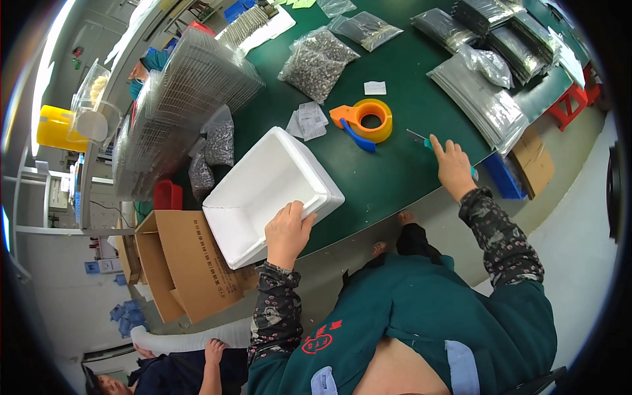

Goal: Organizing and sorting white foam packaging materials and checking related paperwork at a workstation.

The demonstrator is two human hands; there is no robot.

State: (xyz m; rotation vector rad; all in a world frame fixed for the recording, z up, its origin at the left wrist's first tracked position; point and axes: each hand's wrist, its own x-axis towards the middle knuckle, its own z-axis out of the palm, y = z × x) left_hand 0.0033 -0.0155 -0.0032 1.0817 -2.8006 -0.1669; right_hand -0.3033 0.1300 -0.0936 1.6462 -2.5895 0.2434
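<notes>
A white foam box (pixel 276 171), its open side facing me, leans at the near edge of the green table. My left hand (pixel 288 230) grips its near rim, fingers wrapped over the edge. In my right hand (pixel 453 168), above the table to the right, is a utility knife (pixel 421 139) with a teal handle; its blade points left. A tape dispenser (pixel 366 122) with an orange body, yellow tape and blue handle lies between the box and the knife. Paper slips (pixel 309 121) sit just beyond the box.
An open cardboard box (pixel 191 263) stands left of the foam box. Stacked wire-grid panels (pixel 191 92) rise behind it. Bags of small parts (pixel 318 62) and flat wrapped packs (pixel 480 99) occupy the far table. At lower left, a co-worker's hand (pixel 214 351) touches a long white roll (pixel 191 339).
</notes>
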